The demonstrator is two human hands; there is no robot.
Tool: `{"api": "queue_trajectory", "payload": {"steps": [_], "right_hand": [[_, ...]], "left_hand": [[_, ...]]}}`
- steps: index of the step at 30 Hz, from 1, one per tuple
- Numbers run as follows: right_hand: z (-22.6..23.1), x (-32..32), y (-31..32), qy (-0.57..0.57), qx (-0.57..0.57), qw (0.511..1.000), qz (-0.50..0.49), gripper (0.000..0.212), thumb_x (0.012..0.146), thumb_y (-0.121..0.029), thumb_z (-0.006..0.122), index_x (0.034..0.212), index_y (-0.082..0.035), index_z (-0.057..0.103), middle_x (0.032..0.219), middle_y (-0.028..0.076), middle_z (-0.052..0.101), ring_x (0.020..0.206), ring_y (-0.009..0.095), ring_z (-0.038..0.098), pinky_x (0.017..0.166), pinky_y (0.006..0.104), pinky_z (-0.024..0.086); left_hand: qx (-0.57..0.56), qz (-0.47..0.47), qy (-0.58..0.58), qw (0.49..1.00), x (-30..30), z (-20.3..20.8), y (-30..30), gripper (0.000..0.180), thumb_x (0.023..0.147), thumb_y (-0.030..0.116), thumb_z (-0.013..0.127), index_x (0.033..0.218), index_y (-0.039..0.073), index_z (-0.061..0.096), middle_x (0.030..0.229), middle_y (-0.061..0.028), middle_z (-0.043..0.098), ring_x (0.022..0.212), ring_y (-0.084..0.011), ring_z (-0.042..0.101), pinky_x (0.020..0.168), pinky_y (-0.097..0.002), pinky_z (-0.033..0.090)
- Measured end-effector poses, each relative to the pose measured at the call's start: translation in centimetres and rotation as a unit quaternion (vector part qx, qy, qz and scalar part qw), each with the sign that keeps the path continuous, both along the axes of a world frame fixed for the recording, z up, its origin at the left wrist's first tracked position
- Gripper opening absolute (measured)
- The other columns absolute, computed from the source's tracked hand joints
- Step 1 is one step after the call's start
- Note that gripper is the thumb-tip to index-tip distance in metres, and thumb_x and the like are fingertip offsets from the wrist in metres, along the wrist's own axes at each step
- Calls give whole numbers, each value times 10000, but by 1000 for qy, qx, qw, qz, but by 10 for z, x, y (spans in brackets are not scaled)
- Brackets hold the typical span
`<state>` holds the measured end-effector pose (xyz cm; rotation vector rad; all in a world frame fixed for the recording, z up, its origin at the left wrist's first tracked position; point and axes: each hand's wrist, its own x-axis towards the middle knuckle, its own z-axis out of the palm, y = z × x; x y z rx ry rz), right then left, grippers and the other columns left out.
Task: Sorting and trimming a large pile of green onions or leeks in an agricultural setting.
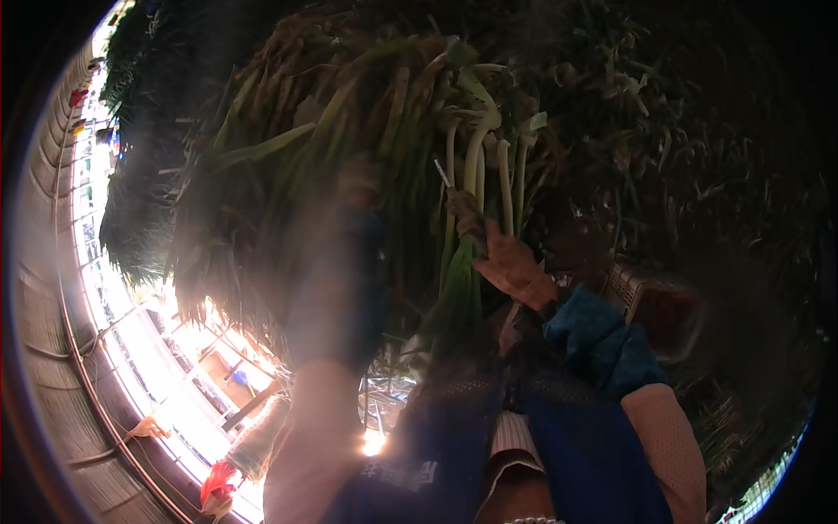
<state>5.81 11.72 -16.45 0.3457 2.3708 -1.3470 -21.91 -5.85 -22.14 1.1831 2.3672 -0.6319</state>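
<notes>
A big bundle of green onions (367,113), with long green leaves and white stalks (476,153), fills the upper middle of the view. My right hand (513,265), in a dirty glove with a blue cuff, grips a few stalks from below, near their white ends. A thin pale strip (442,173) sticks up beside those stalks; what it is cannot be made out. My left hand (360,188) is a motion blur against the leaves of the bundle, its forearm in a dark blue sleeve. Whether it grips anything is not visible.
Dark heaps of more green onions (663,113) lie to the right and behind. A pale and reddish crate (650,301) sits to the right of my right wrist. At the left are a corrugated roof (52,349) and bright daylight openings (175,349).
</notes>
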Motion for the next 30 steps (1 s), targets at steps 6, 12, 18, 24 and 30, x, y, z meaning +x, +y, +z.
{"api": "queue_trajectory", "payload": {"steps": [6, 12, 18, 24, 30], "right_hand": [[-28, 28, -17, 250, 212, 944, 35, 676, 781, -280, 608, 1274, 54, 287, 822, 220, 586, 657, 337, 573, 585, 403, 496], [78, 11, -18, -40, 28, 998, 30, 685, 784, -303, 603, 1256, 82, 290, 906, 216, 556, 652, 336, 573, 595, 399, 505], [26, 32, -29, 225, 109, 967, 55, 672, 747, -226, 614, 1215, 139, 299, 854, 226, 568, 735, 372, 578, 679, 438, 487], [61, 22, -21, 72, 52, 995, 53, 669, 771, -213, 587, 1276, 65, 249, 900, 207, 587, 759, 347, 591, 657, 403, 493], [91, 26, -5, 0, -1, 996, 92, 639, 774, -161, 580, 1290, 26, 253, 918, 221, 582, 730, 343, 598, 617, 401, 493]], "left_hand": [[249, 163, -49, 953, 40, 24, 23, 381, 814, 347, 509, 1101, 100, 552, 1028, -149, 588, 934, -336, 553, 780, -413, 444], [333, 98, -82, 934, 35, 7, -27, 324, 807, 238, 551, 1093, 85, 555, 898, -169, 612, 791, -347, 586, 702, -396, 467], [397, 412, -236, 785, 58, 2, -6, 331, 798, 246, 560, 1085, 83, 562, 896, -178, 612, 799, -350, 589, 694, -394, 473], [85, 279, -196, 936, 37, 35, 29, 333, 766, 277, 588, 1025, 68, 580, 897, -202, 607, 835, -364, 583, 691, -409, 476], [76, 228, -95, 966, 26, 40, 9, 332, 760, 284, 591, 1009, 65, 582, 901, -202, 606, 840, -365, 582, 692, -410, 475]]}}
